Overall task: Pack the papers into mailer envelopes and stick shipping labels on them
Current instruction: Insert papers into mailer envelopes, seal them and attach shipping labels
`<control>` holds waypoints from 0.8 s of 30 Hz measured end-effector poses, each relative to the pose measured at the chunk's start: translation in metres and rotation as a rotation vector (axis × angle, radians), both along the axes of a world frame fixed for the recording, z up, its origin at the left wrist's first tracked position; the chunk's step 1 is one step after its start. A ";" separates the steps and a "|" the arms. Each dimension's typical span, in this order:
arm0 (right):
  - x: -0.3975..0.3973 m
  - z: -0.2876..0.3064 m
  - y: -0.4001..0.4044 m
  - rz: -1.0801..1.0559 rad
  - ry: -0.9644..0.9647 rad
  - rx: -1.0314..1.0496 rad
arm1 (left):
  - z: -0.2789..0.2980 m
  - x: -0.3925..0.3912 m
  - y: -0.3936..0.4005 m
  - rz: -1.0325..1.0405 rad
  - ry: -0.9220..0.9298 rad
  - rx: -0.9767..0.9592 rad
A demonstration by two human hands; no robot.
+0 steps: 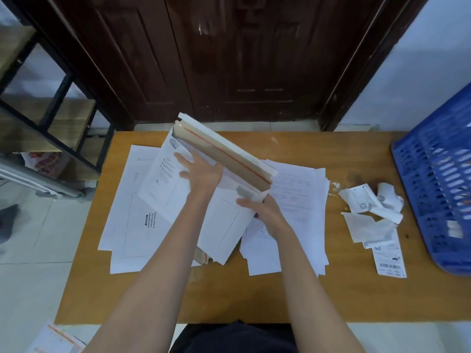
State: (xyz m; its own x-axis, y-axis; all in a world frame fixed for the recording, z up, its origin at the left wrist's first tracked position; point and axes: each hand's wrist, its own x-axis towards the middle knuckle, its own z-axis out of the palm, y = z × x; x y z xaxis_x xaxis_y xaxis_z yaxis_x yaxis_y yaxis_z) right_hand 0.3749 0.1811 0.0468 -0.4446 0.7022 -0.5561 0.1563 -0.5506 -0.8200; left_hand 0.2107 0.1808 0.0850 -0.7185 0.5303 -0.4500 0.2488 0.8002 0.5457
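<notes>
A white cardboard mailer envelope is lifted above the wooden table, its brown flap with a red tear strip standing open at the far side. My left hand lies flat against the envelope's front near the mouth, fingers straight. My right hand grips the envelope's near right corner. More flat mailer envelopes lie under it on the left. Loose printed papers are spread on the right. Shipping labels and crumpled backing strips lie further right.
A blue plastic crate stands at the table's right edge. A dark wooden door is behind the table. A metal shelf rack stands at the left. More envelopes lie on the tiled floor at the lower left.
</notes>
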 end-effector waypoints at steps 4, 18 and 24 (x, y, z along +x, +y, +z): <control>0.004 -0.013 0.002 -0.275 -0.068 -0.050 | -0.010 -0.003 -0.012 -0.037 0.116 0.024; 0.020 -0.029 0.035 -0.159 -0.544 0.103 | -0.079 -0.043 -0.098 0.046 -0.003 -0.189; 0.008 -0.036 0.041 0.027 -1.090 0.457 | -0.080 -0.046 -0.105 0.024 0.058 -0.278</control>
State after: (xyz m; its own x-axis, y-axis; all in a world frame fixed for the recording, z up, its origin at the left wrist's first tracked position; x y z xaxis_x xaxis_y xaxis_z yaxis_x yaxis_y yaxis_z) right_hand 0.3827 0.2225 0.0110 0.0917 0.9321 -0.3504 0.9023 -0.2266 -0.3667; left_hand 0.1644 0.0761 0.0050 -0.7584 0.3743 -0.5335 0.2522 0.9234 0.2893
